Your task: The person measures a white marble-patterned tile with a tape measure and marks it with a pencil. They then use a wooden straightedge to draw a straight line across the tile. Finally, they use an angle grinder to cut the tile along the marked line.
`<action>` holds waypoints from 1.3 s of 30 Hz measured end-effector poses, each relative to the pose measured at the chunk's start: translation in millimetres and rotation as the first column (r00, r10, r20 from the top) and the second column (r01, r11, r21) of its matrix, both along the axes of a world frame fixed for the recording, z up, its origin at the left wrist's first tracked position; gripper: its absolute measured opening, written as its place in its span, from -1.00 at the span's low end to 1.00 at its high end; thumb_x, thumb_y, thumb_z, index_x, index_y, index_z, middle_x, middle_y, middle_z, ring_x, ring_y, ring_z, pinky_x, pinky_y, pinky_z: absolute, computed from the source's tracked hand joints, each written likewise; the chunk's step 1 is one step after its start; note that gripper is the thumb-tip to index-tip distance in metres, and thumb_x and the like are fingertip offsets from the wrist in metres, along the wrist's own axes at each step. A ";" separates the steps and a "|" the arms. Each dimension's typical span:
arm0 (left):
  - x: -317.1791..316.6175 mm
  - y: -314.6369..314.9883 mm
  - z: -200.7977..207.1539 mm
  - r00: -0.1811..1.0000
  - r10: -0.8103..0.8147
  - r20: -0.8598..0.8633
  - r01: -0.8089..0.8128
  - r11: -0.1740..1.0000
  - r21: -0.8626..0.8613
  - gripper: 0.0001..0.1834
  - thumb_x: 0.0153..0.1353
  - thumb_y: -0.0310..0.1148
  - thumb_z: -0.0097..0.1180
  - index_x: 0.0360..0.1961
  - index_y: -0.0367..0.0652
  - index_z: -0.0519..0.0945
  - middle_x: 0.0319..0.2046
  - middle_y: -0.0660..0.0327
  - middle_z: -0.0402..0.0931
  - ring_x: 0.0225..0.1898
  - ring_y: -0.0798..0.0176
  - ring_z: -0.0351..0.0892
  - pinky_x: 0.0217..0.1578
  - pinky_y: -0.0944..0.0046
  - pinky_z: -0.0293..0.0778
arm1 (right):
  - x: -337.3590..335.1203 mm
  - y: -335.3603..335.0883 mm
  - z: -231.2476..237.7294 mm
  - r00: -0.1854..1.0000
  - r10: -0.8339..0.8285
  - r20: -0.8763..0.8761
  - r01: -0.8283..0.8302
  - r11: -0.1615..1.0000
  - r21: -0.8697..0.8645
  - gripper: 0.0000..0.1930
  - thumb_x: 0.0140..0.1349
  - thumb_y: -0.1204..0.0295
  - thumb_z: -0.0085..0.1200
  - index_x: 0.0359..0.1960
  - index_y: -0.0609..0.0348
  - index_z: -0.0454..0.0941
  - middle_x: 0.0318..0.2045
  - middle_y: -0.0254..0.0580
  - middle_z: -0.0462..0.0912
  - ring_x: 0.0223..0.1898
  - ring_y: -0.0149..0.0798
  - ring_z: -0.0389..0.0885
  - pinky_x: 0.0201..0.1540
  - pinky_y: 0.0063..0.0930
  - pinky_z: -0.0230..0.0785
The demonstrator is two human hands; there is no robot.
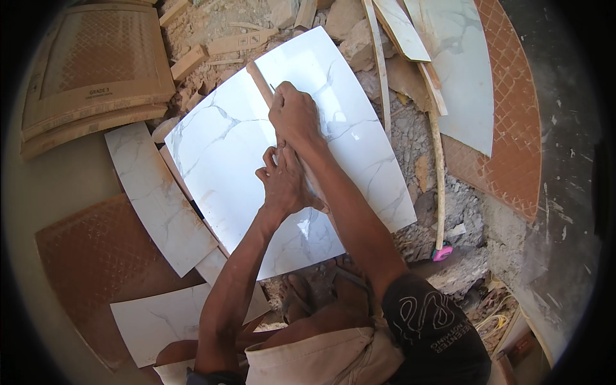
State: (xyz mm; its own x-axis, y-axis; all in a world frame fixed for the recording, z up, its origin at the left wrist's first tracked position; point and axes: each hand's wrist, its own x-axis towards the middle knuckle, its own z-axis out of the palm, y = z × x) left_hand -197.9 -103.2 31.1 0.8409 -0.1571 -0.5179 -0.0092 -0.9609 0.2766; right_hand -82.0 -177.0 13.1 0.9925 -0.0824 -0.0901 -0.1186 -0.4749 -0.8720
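Head view looks down on a large white marble-patterned tile (pixel 224 154) lying flat on rubble. A wooden straightedge (pixel 260 82) runs across it — the left hand (pixel 282 183) presses down on it with fingers curled, while the right hand (pixel 294 115) is closed around a thin scribing tool (pixel 273 88) set against the straightedge's edge. Stacked cardboard tile boxes (pixel 96 64) sit at upper left; what they hold is hidden. Cut tile pieces (pixel 157 192) crowd the tile's left edge — a long stick (pixel 438 179) lies just past its right edge.
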 end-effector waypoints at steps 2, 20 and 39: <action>2.9 -0.6 6.1 1.000 0.017 -0.010 -0.017 0.999 -0.028 0.72 -0.77 0.09 0.73 0.44 -0.27 -0.13 0.44 -0.09 -0.20 0.31 -0.30 -0.08 0.01 -0.22 0.15 | -15.7 -13.0 1.9 1.000 -0.025 0.019 0.024 0.999 0.043 -0.82 0.34 0.45 -0.04 -0.32 0.31 0.55 -0.49 0.16 0.65 -0.41 0.13 0.68 -0.30 -0.07 0.48; 34.8 8.5 13.0 0.989 -0.054 0.139 0.051 0.998 0.019 0.97 -0.92 0.14 0.72 0.52 -0.29 -0.36 0.55 -0.09 -0.54 0.34 -0.37 -0.02 0.05 -0.26 0.31 | -201.2 -69.1 -15.5 0.980 -0.153 0.128 0.130 0.976 0.176 -0.89 0.38 0.53 -0.04 -0.17 0.31 0.50 -0.41 0.08 0.63 -0.40 0.14 0.64 -0.34 -0.19 0.47; 35.3 8.8 9.4 0.993 -0.055 0.107 0.050 0.998 0.047 0.93 -0.89 0.12 0.72 0.51 -0.35 -0.30 0.54 -0.13 -0.50 0.40 -0.42 -0.17 0.24 -0.33 0.20 | -226.6 -64.7 -24.8 0.955 -0.071 0.289 0.063 0.997 0.039 -0.85 0.28 0.63 -0.01 -0.13 0.37 0.49 -0.24 0.13 0.61 -0.22 0.18 0.60 -0.16 -0.07 0.49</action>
State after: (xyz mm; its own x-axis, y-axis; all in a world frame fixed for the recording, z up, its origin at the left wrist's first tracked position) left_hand -162.5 -94.3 40.5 0.8835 -0.1811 -0.4321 -0.0872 -0.9697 0.2281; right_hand -308.6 -241.7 -11.6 0.9686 -0.1512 0.1975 0.1108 -0.4488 -0.8867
